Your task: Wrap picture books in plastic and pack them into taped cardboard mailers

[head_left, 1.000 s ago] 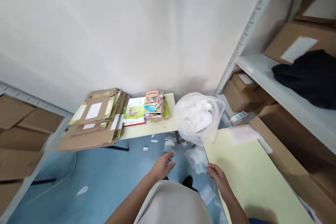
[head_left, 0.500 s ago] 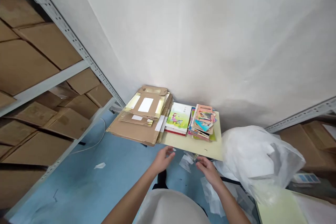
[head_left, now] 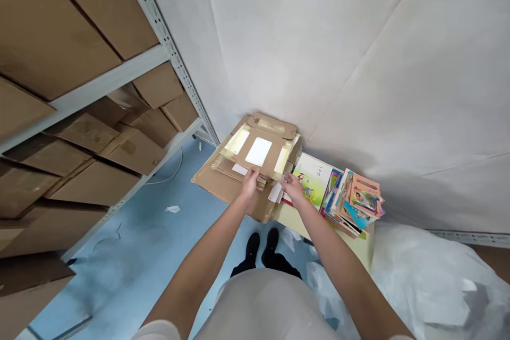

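Brown cardboard (head_left: 273, 150) lies in an uneven, flat pile on the table (head_left: 292, 219), beside the white book (head_left: 313, 167). The left hand (head_left: 250, 185) has bent fingers at the pile's near edge. The right hand (head_left: 292, 188) has partly bent fingers at its near right corner. I cannot tell if either grips. The pile seems to stick out past the table, so a hard tug could make pieces slide off.
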`<control>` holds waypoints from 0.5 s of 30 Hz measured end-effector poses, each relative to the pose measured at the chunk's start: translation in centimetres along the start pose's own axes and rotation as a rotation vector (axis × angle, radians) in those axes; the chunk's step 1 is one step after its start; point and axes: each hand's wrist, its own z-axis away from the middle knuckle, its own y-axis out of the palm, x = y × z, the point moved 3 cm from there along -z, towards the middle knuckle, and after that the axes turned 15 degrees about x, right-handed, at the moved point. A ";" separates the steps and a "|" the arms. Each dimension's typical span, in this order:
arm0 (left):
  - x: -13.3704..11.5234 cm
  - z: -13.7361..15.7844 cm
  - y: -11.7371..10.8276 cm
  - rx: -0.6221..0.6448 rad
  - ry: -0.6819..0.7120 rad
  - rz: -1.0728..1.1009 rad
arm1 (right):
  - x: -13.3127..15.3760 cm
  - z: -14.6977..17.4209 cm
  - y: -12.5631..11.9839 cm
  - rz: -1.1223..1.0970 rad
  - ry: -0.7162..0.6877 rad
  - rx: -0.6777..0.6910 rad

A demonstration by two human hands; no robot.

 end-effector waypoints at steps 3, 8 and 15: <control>-0.7 -0.9 -0.1 -0.125 -0.065 0.098 | 1.3 -1.8 0.8 -0.026 0.005 0.013; -1.1 -1.1 -0.2 -0.164 -0.154 0.172 | 1.9 -3.9 1.8 -0.076 -0.015 0.040; -1.1 -0.9 -1.6 -0.337 -0.080 0.160 | 1.6 -3.0 3.0 -0.206 -0.028 0.109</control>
